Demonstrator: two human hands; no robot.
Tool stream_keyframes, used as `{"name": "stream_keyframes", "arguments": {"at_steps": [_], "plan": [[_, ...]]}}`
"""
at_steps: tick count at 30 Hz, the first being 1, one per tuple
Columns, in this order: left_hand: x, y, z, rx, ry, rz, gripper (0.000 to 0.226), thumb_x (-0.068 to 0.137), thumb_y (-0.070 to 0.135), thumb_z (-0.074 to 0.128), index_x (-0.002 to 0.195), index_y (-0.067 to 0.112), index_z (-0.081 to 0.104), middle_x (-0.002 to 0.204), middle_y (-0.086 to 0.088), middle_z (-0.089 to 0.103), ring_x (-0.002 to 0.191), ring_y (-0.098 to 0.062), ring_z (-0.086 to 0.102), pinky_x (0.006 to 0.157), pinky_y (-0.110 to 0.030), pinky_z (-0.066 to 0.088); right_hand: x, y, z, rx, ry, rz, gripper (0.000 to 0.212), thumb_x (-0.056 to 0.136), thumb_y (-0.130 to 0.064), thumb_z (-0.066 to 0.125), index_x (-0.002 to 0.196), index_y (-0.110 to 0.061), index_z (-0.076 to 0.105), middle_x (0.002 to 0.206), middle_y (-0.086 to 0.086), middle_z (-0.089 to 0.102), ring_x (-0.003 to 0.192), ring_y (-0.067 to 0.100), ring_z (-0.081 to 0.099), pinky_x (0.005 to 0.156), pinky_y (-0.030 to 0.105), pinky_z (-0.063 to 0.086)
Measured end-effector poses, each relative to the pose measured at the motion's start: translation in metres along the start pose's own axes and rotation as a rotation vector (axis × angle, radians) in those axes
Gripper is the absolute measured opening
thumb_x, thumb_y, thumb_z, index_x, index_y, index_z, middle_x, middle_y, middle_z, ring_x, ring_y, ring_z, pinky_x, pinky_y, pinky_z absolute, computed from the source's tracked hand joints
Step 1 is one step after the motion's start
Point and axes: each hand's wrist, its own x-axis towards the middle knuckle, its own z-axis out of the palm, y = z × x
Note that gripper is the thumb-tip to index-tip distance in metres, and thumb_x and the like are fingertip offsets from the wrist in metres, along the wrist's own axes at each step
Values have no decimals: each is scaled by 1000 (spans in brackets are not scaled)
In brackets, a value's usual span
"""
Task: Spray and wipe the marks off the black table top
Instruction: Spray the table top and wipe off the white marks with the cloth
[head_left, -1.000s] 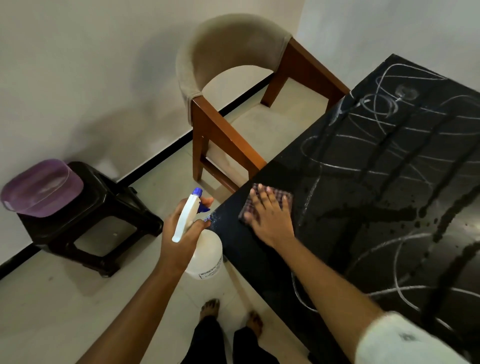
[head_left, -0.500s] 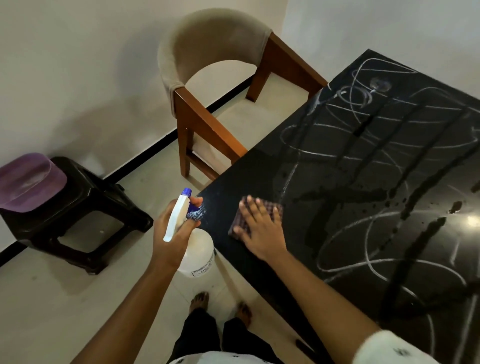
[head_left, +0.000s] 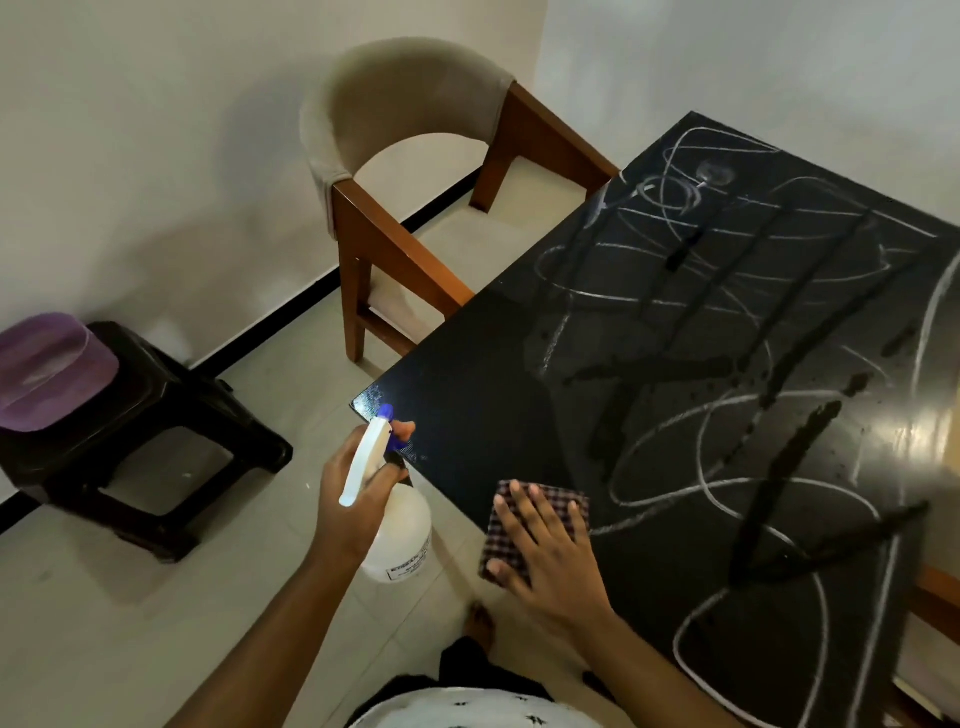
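Black worktop (head_left: 467, 395) chalk-scrawled, wet-streaked. Left hand (head_left: 353, 509) grips spray bottle (head_left: 397, 540), label unreadable; right hand (head_left: 550, 556) flat on checked cloth (head_left: 563, 506).

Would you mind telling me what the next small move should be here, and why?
Probably slide the right hand, flat on the checked cloth, rightward across the black table top: white scribbles and wet streaks begin just beside the cloth, while the near corner looks clean.

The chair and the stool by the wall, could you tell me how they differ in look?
The chair has brown wooden arms and a curved beige padded back; the stool is black, lower and backless. The stool carries a purple basin; the chair's seat is bare. Both stand on the tiled floor.
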Motion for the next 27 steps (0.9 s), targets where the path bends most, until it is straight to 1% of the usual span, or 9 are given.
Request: {"name": "stream_keyframes", "arguments": {"at_steps": [3,6,10,14,17,19,21,25,27], "plan": [[-13,0,-2,28,-62,64,43,74,17,58,115,6,64,103,11,69,98,2,61,67,-7,50,33,7,-16,-5,-16,-11,68,93,-66,23,153,-33,16,158,-8,9,146,18,19,113,44,-5],[-27,0,-2,26,-103,74,42,74,16,58,115,6,64,107,8,68,100,-1,60,70,-4,48,90,23,-41,9,-6,66,70,93,-67,17,153,-35,0,159,-10,-10,148,16,-5,112,45,-12],[-54,-5,-5,39,-108,64,36,76,17,61,112,11,64,103,10,66,96,5,59,66,-3,47,126,29,-59,47,-78,148,69,96,-64,20,153,-34,-4,161,-6,-15,147,17,-13,113,52,-12],[-84,-10,-9,-2,-129,26,33,75,14,60,108,13,62,101,5,66,93,4,60,63,-5,49,77,17,-43,45,-32,139,71,94,-66,18,154,-33,-3,161,-5,-12,148,17,-10,114,52,-9],[-96,-13,-7,-17,-127,2,38,72,16,57,110,11,63,103,4,66,93,4,60,62,-5,49,11,11,-25,40,-16,106,77,86,-74,5,153,-37,-4,160,-9,-12,148,16,-10,114,49,-10],[-101,-15,-1,4,-118,-15,41,72,18,57,112,12,63,104,4,67,94,-3,61,62,-9,50,-30,10,-14,32,-14,99,77,85,-74,1,152,-37,-6,159,-10,-16,147,14,-14,112,46,-14],[-102,-18,6,18,-121,-41,47,73,23,58,118,13,62,108,2,67,97,-14,62,67,-13,50,-55,10,-7,27,-10,99,77,84,-75,-1,152,-37,-7,158,-11,-17,146,13,-15,113,46,-15],[-99,-16,21,34,-146,-49,51,75,27,58,124,14,58,113,2,66,99,-16,62,71,-13,50,-53,16,-10,29,-27,81,75,83,-74,0,148,-40,-13,155,-13,-20,145,12,-19,114,46,-15],[-97,-14,30,39,-144,-61,52,75,28,58,125,15,58,116,2,66,102,-19,61,76,-21,52,-33,25,-17,20,-14,68,75,84,-74,3,150,-39,-10,158,-12,-17,146,13,-16,113,47,-14]]}}
